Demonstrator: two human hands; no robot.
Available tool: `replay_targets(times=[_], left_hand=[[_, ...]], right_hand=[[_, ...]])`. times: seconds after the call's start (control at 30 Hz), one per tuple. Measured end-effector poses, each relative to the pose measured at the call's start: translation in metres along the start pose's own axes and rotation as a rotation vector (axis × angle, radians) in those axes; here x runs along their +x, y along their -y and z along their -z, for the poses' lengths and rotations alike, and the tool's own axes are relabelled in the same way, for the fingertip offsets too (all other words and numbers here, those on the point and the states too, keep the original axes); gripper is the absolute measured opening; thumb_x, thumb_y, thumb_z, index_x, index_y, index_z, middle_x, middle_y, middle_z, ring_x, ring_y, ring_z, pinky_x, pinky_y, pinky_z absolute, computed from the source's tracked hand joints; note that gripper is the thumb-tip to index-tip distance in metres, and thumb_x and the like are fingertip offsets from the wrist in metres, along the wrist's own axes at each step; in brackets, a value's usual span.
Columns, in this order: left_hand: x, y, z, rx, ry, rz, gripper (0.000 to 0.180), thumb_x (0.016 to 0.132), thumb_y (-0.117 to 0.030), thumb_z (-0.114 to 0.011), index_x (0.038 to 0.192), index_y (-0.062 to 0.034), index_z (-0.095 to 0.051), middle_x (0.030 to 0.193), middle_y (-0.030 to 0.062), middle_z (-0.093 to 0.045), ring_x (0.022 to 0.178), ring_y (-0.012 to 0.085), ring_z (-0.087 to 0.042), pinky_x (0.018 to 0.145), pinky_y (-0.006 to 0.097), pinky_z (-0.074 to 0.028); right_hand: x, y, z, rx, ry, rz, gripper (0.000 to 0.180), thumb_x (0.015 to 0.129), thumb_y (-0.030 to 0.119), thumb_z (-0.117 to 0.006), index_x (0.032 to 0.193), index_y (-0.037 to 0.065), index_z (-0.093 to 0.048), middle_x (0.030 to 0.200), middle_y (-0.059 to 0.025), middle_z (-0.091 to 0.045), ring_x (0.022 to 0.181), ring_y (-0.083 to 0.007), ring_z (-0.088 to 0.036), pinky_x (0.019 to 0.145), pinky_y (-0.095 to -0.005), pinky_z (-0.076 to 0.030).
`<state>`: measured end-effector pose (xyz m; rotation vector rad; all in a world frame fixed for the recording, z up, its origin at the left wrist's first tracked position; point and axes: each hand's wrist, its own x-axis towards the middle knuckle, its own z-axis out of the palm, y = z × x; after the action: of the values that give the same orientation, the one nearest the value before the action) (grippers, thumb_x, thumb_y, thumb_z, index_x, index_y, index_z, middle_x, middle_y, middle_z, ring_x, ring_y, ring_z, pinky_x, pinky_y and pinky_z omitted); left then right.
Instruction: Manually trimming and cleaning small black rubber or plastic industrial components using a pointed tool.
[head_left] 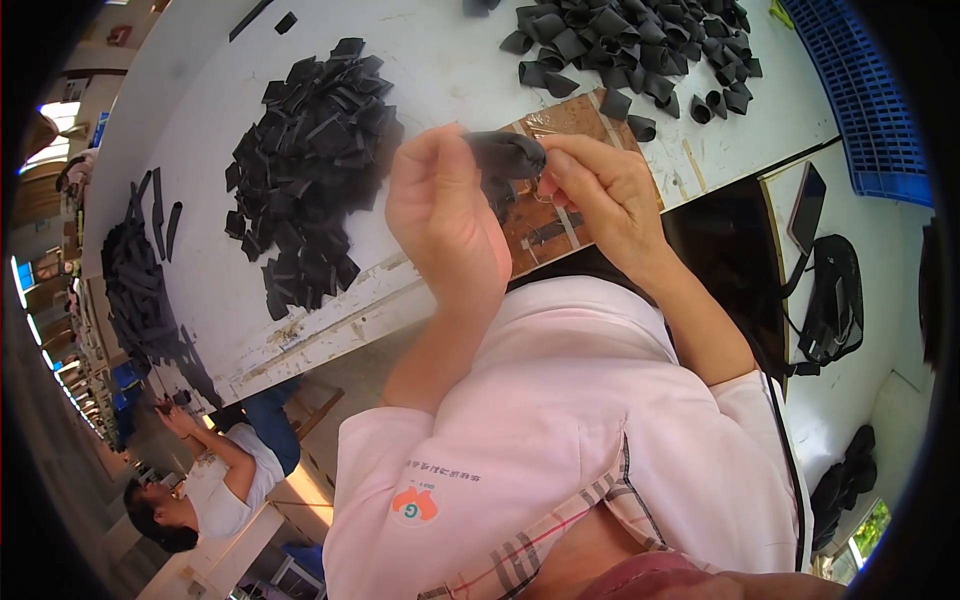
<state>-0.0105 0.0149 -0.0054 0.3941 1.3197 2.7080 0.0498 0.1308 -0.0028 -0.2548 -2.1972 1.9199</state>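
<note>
Black piece seems light, soft; best gripped at ends. Left hand pinches 1 end, right hand the other.

Head view: left one of a side-by-side fisheye pair, worn on the head. Faces steeply down, along the front of the pale shirt, which fills the lower middle. Hands sit above center, near the lens. Surface runs across the upper part, its front edge aslant. Wide coverage: right rim takes in a blue basket, bowed by the lens; lower left reaches another person, well off, appearing tipped sideways. Corners fall off to black.
</note>
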Motion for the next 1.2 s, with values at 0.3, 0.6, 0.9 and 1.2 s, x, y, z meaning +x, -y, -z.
replay_targets(times=[0.3,0.6,0.9,1.2], left_hand=[[-0.001,-0.011,-0.011,-0.055,-0.067,0.051,0.014,0.09,-0.011,-0.046,0.09,0.0021,-0.051,0.085,0.0081,-0.055,0.077,0.0126,-0.053,0.071,0.026,-0.042],[-0.011,-0.003,0.0,0.217,0.006,-0.091,0.012,0.089,-0.008,-0.048,0.089,0.0028,-0.051,0.085,0.008,-0.056,0.071,0.0101,-0.051,0.068,0.022,-0.042],[-0.008,-0.011,-0.002,0.135,-0.038,-0.067,0.007,0.086,-0.007,-0.053,0.089,-0.0008,-0.053,0.082,0.0035,-0.055,0.07,0.007,-0.049,0.066,0.019,-0.039],[-0.007,-0.009,0.002,0.28,0.139,-0.093,0.012,0.084,-0.005,-0.055,0.092,0.0034,-0.054,0.088,0.008,-0.057,0.073,0.0087,-0.052,0.07,0.02,-0.04]], right_hand=[[0.022,0.031,0.001,-0.728,-0.156,0.686,0.025,0.071,0.015,-0.065,0.092,0.005,-0.056,0.065,-0.0059,-0.05,0.053,-0.0216,-0.052,0.046,-0.0307,-0.042],[0.018,-0.003,-0.004,-0.331,-0.091,0.586,0.017,0.071,0.009,-0.065,0.086,0.005,-0.058,0.068,-0.0067,-0.053,0.052,-0.0212,-0.051,0.045,-0.0292,-0.039],[0.027,0.032,0.01,-0.616,-0.172,0.736,0.014,0.067,0.008,-0.066,0.079,0.005,-0.058,0.063,-0.0047,-0.05,0.052,-0.0208,-0.051,0.045,-0.0286,-0.041],[0.02,-0.002,0.001,-0.372,-0.135,0.658,0.009,0.072,0.005,-0.062,0.08,0.004,-0.058,0.061,-0.0066,-0.049,0.054,-0.0209,-0.049,0.047,-0.0302,-0.038]])
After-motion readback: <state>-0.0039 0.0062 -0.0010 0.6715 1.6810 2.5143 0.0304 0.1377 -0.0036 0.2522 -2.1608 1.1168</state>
